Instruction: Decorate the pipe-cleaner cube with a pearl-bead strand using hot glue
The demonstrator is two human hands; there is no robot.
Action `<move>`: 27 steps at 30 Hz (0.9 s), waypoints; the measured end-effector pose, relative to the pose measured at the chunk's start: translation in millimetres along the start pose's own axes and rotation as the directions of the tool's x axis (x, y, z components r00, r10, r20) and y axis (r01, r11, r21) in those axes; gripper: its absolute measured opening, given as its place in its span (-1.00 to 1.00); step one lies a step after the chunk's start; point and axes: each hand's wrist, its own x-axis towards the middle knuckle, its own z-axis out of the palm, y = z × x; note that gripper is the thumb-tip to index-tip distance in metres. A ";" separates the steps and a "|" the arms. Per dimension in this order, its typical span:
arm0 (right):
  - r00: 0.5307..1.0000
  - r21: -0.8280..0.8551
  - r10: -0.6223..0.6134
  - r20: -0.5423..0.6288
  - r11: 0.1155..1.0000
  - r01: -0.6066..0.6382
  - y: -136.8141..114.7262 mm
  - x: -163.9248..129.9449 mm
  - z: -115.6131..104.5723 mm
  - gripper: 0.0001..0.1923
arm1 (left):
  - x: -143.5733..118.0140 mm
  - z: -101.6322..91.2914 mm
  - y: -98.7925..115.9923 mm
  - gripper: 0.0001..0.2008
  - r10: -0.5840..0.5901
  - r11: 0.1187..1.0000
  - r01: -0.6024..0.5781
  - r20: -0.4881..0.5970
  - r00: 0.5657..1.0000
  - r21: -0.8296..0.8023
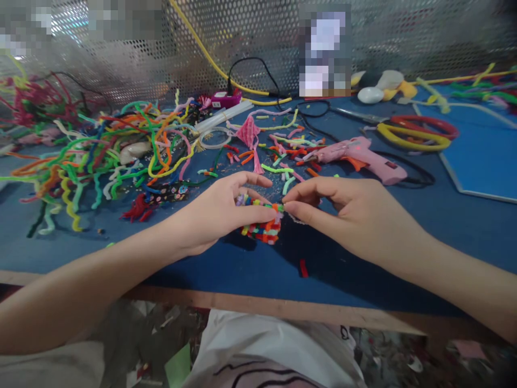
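While your left hand (224, 209) clasps the multicoloured piece (264, 233) above the tabletop (250, 275), your right hand (349, 207) has thumb and forefinger almost meeting at its end; their hold I cannot tell.

Pretty simple getup tbh: left hand (226, 207) and right hand (351, 210) are both bare, forearms (100, 277) too. Just below the bench (250, 303) edge there's a loose, creased white garment (258, 337), with a tiny black mark (344, 332) near the bench and bold black curvy lines (258, 371) further below it.
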 end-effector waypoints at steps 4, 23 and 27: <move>1.000 0.072 0.001 -0.004 0.997 -0.001 2.1 1.1 -1.3 -0.64 | 0.1 0.4 3.7 -0.49 -0.030 0.992 0.033 0.026 0.999 -0.118; 0.968 0.422 0.210 0.135 0.872 -0.248 5.9 3.6 -0.9 -0.65 | 0.0 1.1 5.7 -0.48 -0.065 0.976 0.074 0.050 0.997 -0.204; 0.972 0.382 0.196 0.128 0.895 -0.231 2.4 3.4 -0.4 -0.64 | -0.4 0.9 5.1 -0.47 -0.059 0.983 0.066 0.049 0.997 -0.171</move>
